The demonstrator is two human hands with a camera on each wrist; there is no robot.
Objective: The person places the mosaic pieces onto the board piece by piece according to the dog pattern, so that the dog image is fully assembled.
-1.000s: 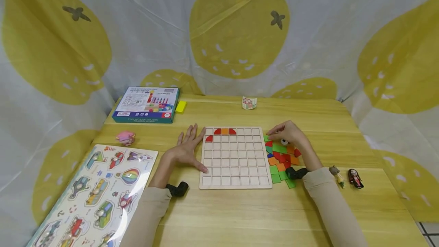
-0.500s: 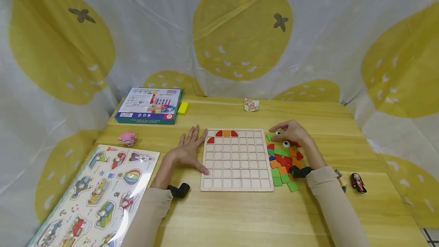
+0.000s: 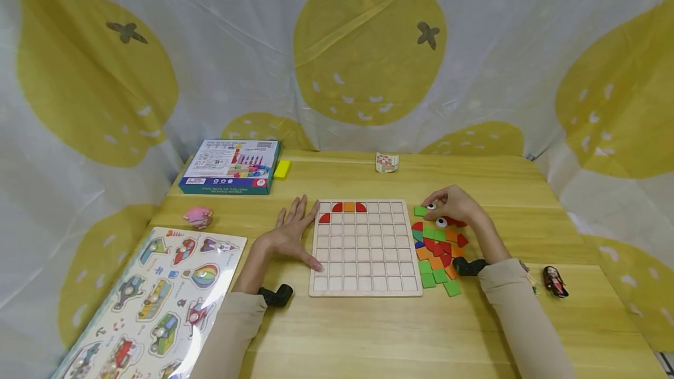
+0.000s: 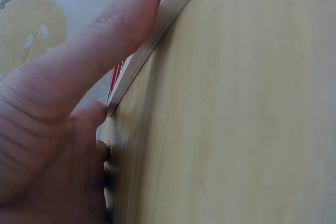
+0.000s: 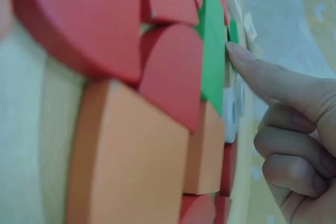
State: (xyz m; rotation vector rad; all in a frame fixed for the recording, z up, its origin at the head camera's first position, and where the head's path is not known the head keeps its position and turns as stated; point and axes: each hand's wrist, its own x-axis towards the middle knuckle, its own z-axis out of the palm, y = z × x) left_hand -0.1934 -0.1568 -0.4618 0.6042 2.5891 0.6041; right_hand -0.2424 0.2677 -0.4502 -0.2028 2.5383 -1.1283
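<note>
A pale wooden grid board [image 3: 363, 256] lies in the middle of the head view, with red quarter-round pieces [image 3: 325, 217] and an orange square [image 3: 348, 207] in its upper cells. My left hand [image 3: 286, 233] is spread along the board's left side, thumb [image 4: 123, 22] and fingertips touching its edge. To the right, my right hand [image 3: 455, 204] has thumb and index finger at a green square tile [image 3: 419, 210], apparently pinching it; the other fingers are curled in. Below that hand lies a pile of red, orange and green wooden pieces [image 3: 437, 247], with white eye pieces [image 3: 441, 222] partly under the hand.
A picture puzzle board [image 3: 179, 274] covers the table's left side. Behind it are a pink toy [image 3: 198, 217], a boxed set [image 3: 231, 165] and a yellow block [image 3: 282, 169]. A patterned paper [image 3: 387, 162] lies at the back. A small doll [image 3: 555, 281] lies at the right.
The green tile has shifted slightly right, away from the board, along with my right hand, whose thumb and finger now meet its edge. My left hand stays at the board; the camera has tilted slightly.
</note>
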